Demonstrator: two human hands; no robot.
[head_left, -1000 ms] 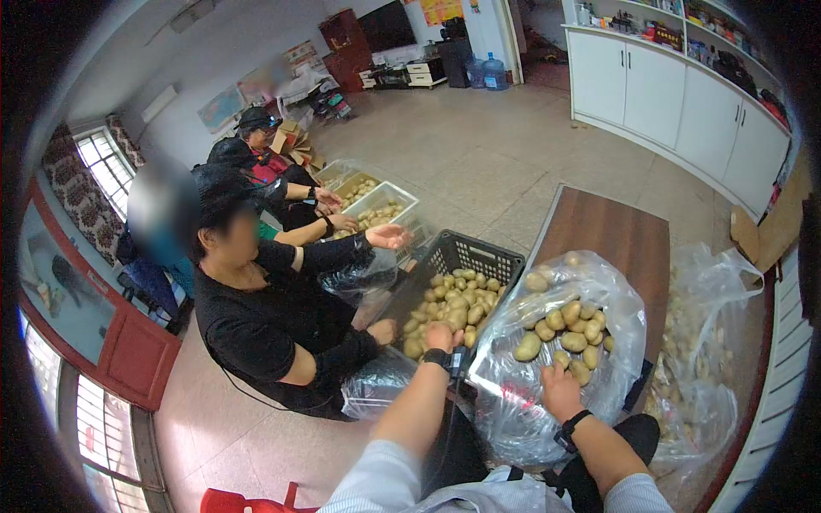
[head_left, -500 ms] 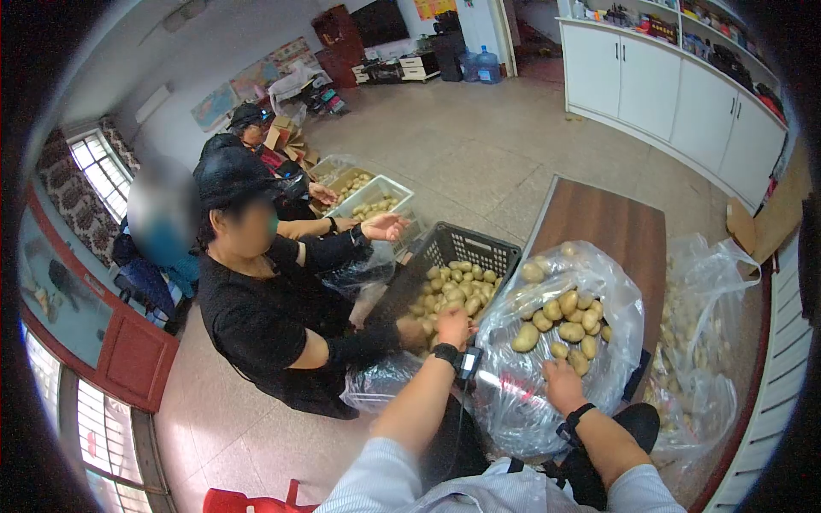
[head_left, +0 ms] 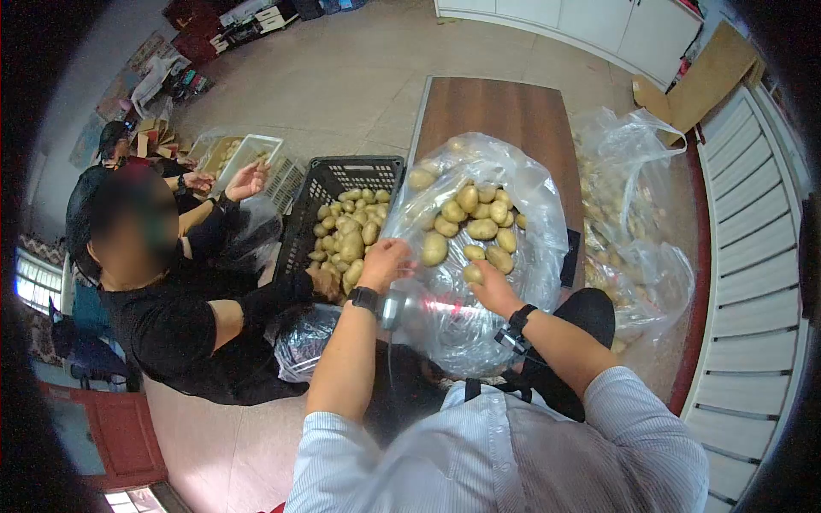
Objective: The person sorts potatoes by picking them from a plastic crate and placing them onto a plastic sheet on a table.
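Observation:
A clear plastic bag (head_left: 532,195) lies spread open with several potatoes (head_left: 481,229) inside it. My right hand (head_left: 498,291) is at the near side of this pile, its fingers closed on a potato (head_left: 473,274). Over the bag's left edge is my left hand (head_left: 385,264), fingers apart and slightly blurred, with nothing visible in it. Just left of that hand stands a black plastic crate (head_left: 301,198) holding many more potatoes (head_left: 349,231).
A person in black (head_left: 184,316) sits at the left, one hand in the crate. Under the bag is a brown tabletop (head_left: 496,107). Filled clear bags (head_left: 629,205) stand at the right, beside a white slatted panel (head_left: 742,256). White crates (head_left: 256,154) sit farther back.
The view has tilted down and shifted right. My left hand has moved from the crate to the bag's left edge. My right hand has closed on a potato.

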